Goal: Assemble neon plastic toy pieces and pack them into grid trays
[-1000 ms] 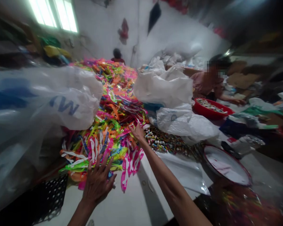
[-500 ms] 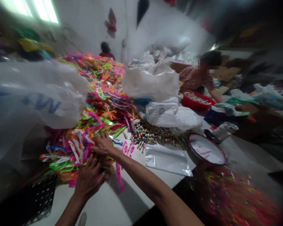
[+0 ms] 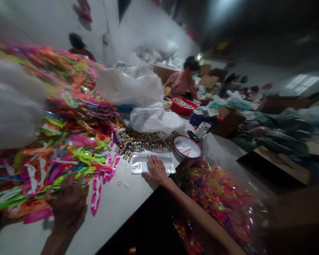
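Observation:
My left hand point(image 3: 68, 203) rests with fingers stretched at the near edge of a pile of colourful plastic-wrapped strips point(image 3: 77, 141). Its palm side is hidden. Flat on a stack of clear plastic bags point(image 3: 139, 164) lies my right hand point(image 3: 157, 170), its fingers apart. Between my hands, a pink strip-like piece point(image 3: 95, 194) lies on the white tabletop point(image 3: 117, 205). Behind the bags spreads a heap of small printed sticks or tubes point(image 3: 138, 140), too small to name surely.
A white bowl with a dark red rim point(image 3: 174, 150) stands right of the bags. Below it is a large clear bag of colourful pieces point(image 3: 220, 194). White sacks point(image 3: 133, 85) stand behind. A person point(image 3: 186, 76) sits by a red basin point(image 3: 182, 109). Cardboard boxes point(image 3: 279, 163) are at right.
The view has swung right. My right hand has left the colourful pile and moved onto the clear plastic bags. My left hand stays at the pile's near edge.

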`<state>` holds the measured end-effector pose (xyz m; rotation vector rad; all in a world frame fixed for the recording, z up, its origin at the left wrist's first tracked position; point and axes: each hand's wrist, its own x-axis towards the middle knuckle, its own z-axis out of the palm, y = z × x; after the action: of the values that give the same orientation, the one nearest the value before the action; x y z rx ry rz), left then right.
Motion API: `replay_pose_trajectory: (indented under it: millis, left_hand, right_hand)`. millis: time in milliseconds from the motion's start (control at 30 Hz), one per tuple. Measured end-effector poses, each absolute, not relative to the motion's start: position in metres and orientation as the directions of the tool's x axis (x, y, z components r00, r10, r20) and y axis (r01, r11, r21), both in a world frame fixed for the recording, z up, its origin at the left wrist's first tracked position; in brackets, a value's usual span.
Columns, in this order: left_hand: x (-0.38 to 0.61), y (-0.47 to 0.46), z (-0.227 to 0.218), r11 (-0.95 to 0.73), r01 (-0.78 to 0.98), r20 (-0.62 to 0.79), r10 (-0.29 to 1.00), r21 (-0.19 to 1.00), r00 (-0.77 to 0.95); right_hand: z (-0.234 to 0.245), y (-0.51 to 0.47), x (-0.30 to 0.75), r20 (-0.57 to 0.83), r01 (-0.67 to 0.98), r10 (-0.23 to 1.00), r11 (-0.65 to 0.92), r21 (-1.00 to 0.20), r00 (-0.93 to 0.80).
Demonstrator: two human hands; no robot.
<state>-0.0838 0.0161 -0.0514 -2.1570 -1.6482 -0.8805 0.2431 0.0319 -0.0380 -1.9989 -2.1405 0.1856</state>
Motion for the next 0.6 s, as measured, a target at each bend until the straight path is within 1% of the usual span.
replay_pose_trajectory:
  millis: [33, 100, 200, 267, 367, 433, 533, 600]
  left_hand:
    - [-0.067, 0.012, -0.053, -0.319, 0.937, 0.621, 0.766, 0.141, 0.168]
    - [-0.034, 0.007, -0.062, -0.406, 0.907, 0.614, 0.746, 0.111, 0.259]
    - [-0.004, 0.006, -0.080, -0.546, 0.837, 0.578, 0.691, 0.023, 0.434]
    - [0.000, 0.010, -0.090, -0.581, 0.814, 0.545, 0.681, -0.005, 0.490]
    - [-0.008, 0.019, -0.097, -0.585, 0.811, 0.543, 0.677, -0.014, 0.497]
    - [-0.011, 0.026, -0.098, -0.585, 0.811, 0.564, 0.666, -0.012, 0.488]
    - [0.000, 0.038, -0.098, -0.581, 0.814, 0.599, 0.651, -0.003, 0.466]
    - [0.018, 0.044, -0.098, -0.588, 0.809, 0.627, 0.629, -0.004, 0.460]
  right_hand:
    - [-0.042, 0.028, 0.254, 0.019, 0.977, 0.997, 0.077, -0.198, -0.075]
    - [-0.046, 0.024, 0.266, -0.023, 0.979, 0.992, 0.117, -0.165, -0.123]
    - [-0.042, 0.022, 0.280, -0.005, 0.977, 0.987, 0.157, -0.145, -0.160]
    - [-0.038, 0.020, 0.290, 0.007, 0.974, 0.986, 0.165, -0.153, -0.166]
    - [-0.032, 0.024, 0.305, -0.005, 0.969, 0.989, 0.141, -0.202, -0.145]
    - [-0.025, 0.038, 0.309, 0.028, 0.962, 0.997, 0.081, -0.260, -0.077]
    - [-0.008, 0.079, 0.309, 0.130, 0.923, 0.980, -0.094, -0.374, 0.153]
    - [0.003, 0.113, 0.303, 0.091, 0.860, 0.943, -0.249, -0.446, 0.320]
